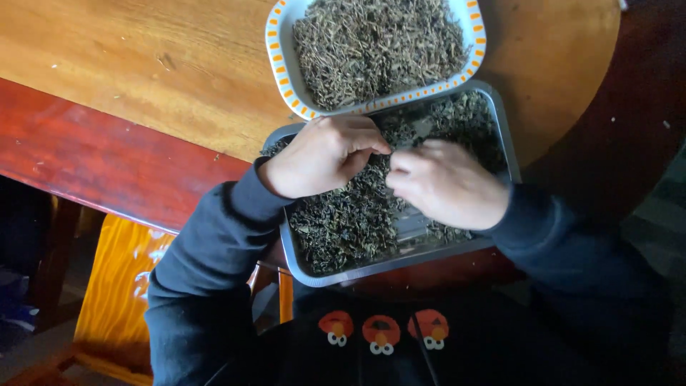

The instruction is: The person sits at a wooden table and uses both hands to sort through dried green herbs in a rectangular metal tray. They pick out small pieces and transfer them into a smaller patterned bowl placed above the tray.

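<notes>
Both hands work low over a metal tray (pixel 500 136) that sits at the near edge of the wooden counter (pixel 143 64), close to the body, so the wrists can rest and the fingers can pick without reaching. The tray holds a loose bed of dried dark-green leaves (pixel 343 229), spread thin enough that bare metal shows just below the right hand.

The left hand (pixel 325 156) has its grip pinched: thumb and forefinger come together at their tips, apparently on a small bit of leaf, though the piece itself is too small to make out. The right hand (pixel 446 182) faces it, fingers curled inward and knuckles up; whether its grip holds anything I cannot tell, as the fingertips are tucked out of sight. The two grips almost meet over the middle of the tray, with leaves lying under and to both sides of them.

Just beyond the grips, overlapping the tray's far rim, a white dish with an orange-patterned border (pixel 275 57) carries a fuller heap of similar leaves (pixel 379 46).
</notes>
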